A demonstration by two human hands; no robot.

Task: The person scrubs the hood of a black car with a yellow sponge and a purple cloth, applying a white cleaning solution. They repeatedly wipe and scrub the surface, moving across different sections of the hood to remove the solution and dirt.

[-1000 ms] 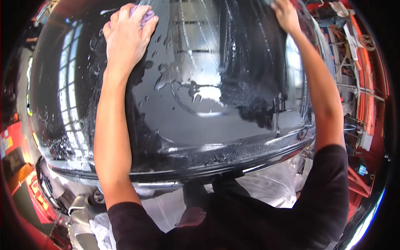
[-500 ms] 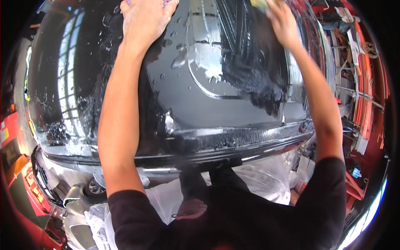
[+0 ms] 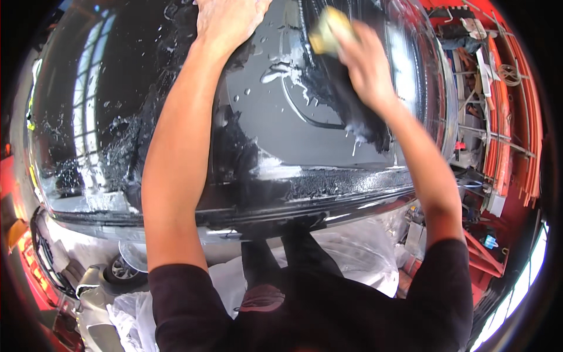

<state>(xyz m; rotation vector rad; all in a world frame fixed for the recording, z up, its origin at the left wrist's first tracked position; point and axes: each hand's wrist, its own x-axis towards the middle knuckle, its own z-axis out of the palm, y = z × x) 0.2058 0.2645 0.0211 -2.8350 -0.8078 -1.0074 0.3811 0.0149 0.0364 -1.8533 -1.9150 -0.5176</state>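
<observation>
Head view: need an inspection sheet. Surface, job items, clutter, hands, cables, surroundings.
Surface: dark glossy curved panel, wet, with droplets and whitish streaks.
Job items: yellow sponge, blurred, at the panel's upper part.
Clutter: clear plastic sheeting below the panel; wheel at lower left.
Hands: right hand grips the sponge; left hand is at the panel's top, fingertips out of frame, contents unclear.
Cables: coiled cord or hose at right, exact kind unclear.
Surroundings: long orange lengths stacked at right.

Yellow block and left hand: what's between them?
Head view: only the wet dark panel, with drops and pale streaks, lies between the left hand and the yellow block.
</observation>
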